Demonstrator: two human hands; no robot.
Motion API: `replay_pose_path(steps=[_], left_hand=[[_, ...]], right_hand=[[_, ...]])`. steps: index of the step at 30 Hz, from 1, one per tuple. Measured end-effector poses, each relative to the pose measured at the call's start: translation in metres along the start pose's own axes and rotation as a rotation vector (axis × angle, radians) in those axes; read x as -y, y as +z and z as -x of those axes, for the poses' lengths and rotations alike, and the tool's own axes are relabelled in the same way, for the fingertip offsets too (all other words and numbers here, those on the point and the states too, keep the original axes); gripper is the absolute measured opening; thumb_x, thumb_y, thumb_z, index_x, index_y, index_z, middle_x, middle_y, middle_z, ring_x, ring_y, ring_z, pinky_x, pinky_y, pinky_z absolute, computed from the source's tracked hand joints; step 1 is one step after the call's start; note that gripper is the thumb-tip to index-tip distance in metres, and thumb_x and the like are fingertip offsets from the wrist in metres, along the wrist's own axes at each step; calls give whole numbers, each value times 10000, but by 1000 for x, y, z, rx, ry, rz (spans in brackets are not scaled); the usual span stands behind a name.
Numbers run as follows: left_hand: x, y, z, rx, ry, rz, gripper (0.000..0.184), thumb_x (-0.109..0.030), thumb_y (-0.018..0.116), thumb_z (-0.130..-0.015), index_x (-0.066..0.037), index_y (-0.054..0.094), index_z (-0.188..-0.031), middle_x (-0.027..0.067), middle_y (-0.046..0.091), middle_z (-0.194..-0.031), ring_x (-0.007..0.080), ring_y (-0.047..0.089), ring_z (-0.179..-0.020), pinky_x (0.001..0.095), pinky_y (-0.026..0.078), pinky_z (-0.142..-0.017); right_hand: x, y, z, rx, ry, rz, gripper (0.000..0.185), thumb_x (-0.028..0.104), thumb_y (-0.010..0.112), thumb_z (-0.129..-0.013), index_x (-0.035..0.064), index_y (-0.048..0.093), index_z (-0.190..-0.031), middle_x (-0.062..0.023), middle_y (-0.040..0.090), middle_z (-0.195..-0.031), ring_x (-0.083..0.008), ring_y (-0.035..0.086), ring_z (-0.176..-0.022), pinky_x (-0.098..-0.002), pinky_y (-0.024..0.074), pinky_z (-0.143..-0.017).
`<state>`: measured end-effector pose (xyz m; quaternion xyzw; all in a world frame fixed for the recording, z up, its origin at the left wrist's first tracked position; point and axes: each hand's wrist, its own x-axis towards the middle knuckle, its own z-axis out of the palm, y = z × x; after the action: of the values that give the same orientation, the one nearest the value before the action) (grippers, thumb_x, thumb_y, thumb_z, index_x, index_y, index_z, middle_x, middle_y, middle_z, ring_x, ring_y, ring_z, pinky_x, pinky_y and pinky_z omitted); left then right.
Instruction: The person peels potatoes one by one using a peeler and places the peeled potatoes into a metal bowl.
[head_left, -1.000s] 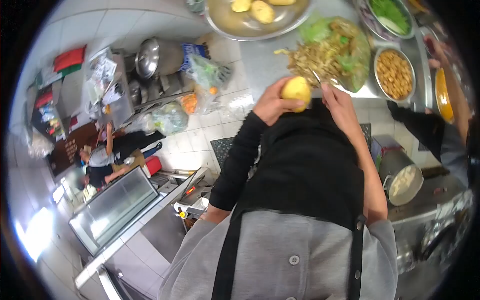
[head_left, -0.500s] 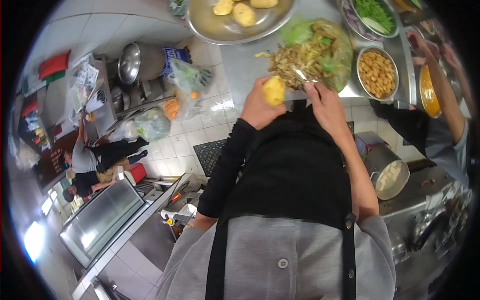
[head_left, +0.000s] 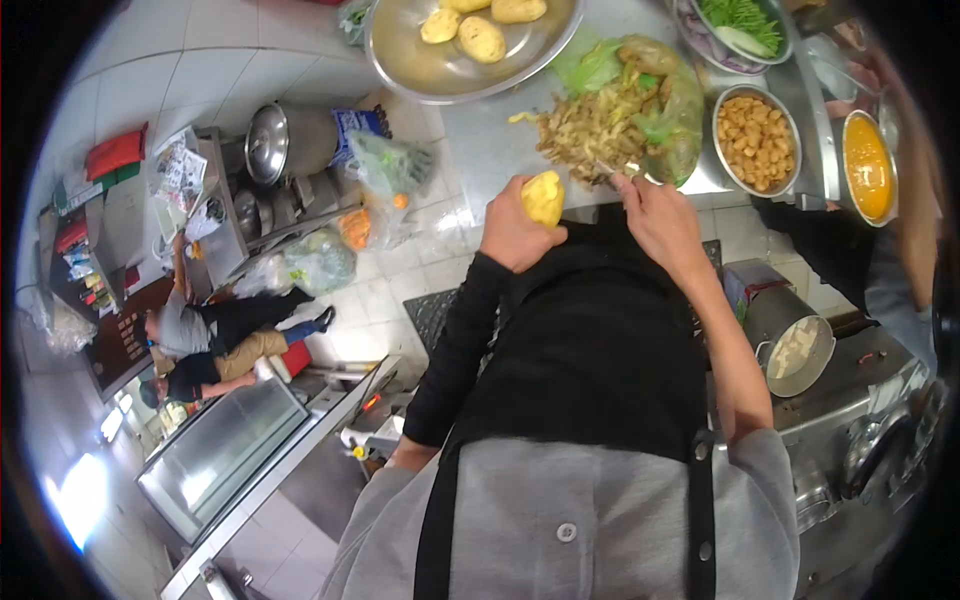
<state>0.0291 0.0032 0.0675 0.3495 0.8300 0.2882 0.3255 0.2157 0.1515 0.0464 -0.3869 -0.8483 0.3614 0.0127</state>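
Note:
A peeled yellow potato (head_left: pixel 542 198) is gripped in my left hand (head_left: pixel 512 232), whose fingers wrap around it from the left. In my closed right hand (head_left: pixel 660 225) is a small knife (head_left: pixel 606 170); its short shiny blade points up and left, and the fingers hide most of the handle. The blade is apart from the potato, over the near edge of a heap of brown peels (head_left: pixel 588 130). Beside the heap, a green plastic bag (head_left: pixel 672 125) lies spread on the steel table (head_left: pixel 480 140). Several potatoes (head_left: pixel 482 40) rest in a wide metal bowl (head_left: pixel 400 88) beyond my left hand.
Right of the bag stands a bowl of golden cubes (head_left: pixel 757 140), with a bowl of chopped greens (head_left: pixel 742 28) behind. A co-worker's arm (head_left: pixel 918 200) is near a bowl of orange liquid (head_left: pixel 868 170). A large pot (head_left: pixel 800 355) stands lower right. Two people (head_left: pixel 205 345) are at the left.
My right hand has moved slightly right and down, taking the blade farther from the potato. The left hand has turned the potato a little. The co-worker's arm at right has pulled back.

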Motion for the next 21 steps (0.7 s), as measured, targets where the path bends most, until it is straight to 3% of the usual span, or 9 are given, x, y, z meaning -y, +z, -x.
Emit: replay_pose_path(steps=[3,5,6,7,11,15,18,21], left_hand=[[-4,4,-5,18,-62,-9,627,-217,892,-620,11,650,-1152,225,743,-1070,381,731,-973,430,583,-906],[16,13,-12,103,26,-30,584,-206,883,-624,12,660,-1117,218,731,-1049,371,713,-992,433,564,-913],[2,5,-7,103,-6,42,584,-206,877,-628,14,662,-1124,208,722,-1029,357,704,-981,426,559,-909],[-14,1,-4,101,-33,126,583,-206,871,-632,16,664,-1130,198,713,-1010,343,695,-970,420,555,-905],[-15,-2,-5,118,-87,247,610,-219,869,-641,39,649,-1148,192,698,-985,335,669,-912,411,550,-876],[12,11,-11,71,21,34,702,-248,876,-686,35,633,-1281,246,652,-1257,396,636,-1174,433,506,-1033],[21,19,-15,12,85,97,729,-204,856,-699,22,611,-1347,225,680,-1216,389,660,-1148,427,520,-1027],[7,16,-23,-35,134,171,690,-160,831,-713,15,610,-1342,214,702,-1188,386,683,-1119,418,537,-999]], right_hand=[[34,-16,14,23,-27,-73,495,408,518,-1111,-12,726,-950,-302,706,-797,-507,703,-791,-593,557,-731],[38,-2,12,64,-100,-80,495,412,514,-1112,-8,723,-954,-299,713,-811,-504,705,-792,-602,553,-731],[25,12,2,54,23,-133,515,415,493,-1120,-11,728,-950,-299,718,-840,-506,705,-830,-604,550,-770],[-4,26,-11,115,16,62,547,425,478,-1124,-28,728,-945,-311,712,-849,-509,700,-881,-593,541,-806],[-4,8,-9,41,187,-161,598,460,468,-1128,-51,702,-926,-333,693,-850,-519,689,-913,-597,506,-799],[12,-3,0,28,165,-157,460,411,536,-1121,-33,634,-1047,-327,681,-869,-556,649,-905,-608,473,-772],[45,-24,12,-66,56,-260,389,354,575,-1114,-21,599,-1016,-327,674,-895,-564,631,-897,-601,472,-759],[70,-54,18,-17,95,-268,448,388,547,-1124,-7,600,-922,-270,660,-751,-512,661,-767,-560,487,-687]])
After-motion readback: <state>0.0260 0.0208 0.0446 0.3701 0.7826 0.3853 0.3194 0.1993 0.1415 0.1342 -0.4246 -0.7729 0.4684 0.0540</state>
